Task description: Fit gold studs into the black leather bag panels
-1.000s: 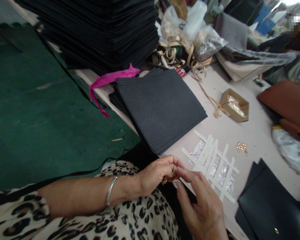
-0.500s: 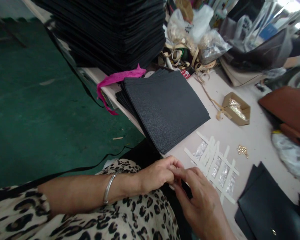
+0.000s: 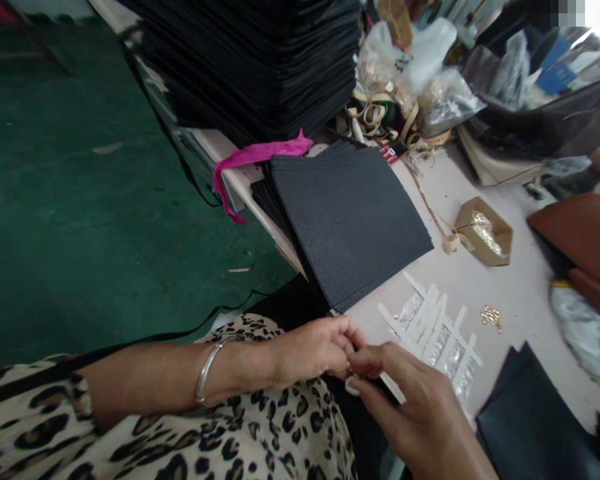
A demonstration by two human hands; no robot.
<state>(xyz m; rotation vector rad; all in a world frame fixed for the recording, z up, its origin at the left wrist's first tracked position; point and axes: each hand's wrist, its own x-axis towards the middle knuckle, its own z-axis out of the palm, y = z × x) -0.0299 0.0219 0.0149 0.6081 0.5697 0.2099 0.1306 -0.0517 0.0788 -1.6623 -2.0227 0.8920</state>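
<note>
My left hand, below a silver bracelet, is closed with its fingers curled. My right hand meets it fingertip to fingertip, thumb and forefinger pinched together. Whatever is between the fingers is tiny and mostly hidden; a faint glint shows there. Both hands are over my lap at the table's near edge. Just beyond them is a stack of black pebbled leather sheets. Taped clear strips lie on the table near the right hand, and a small pile of gold metal fittings is farther right.
An open cardboard box holds shiny gold pieces. Black leather panels lie at lower right, brown leather above them. A tall black stack, a pink strip and plastic bags sit toward the back.
The view has shifted slightly, so the table things appear lower and farther right. My hands stay together; the right thumb and forefinger have pinched closer beside the left fingers.
</note>
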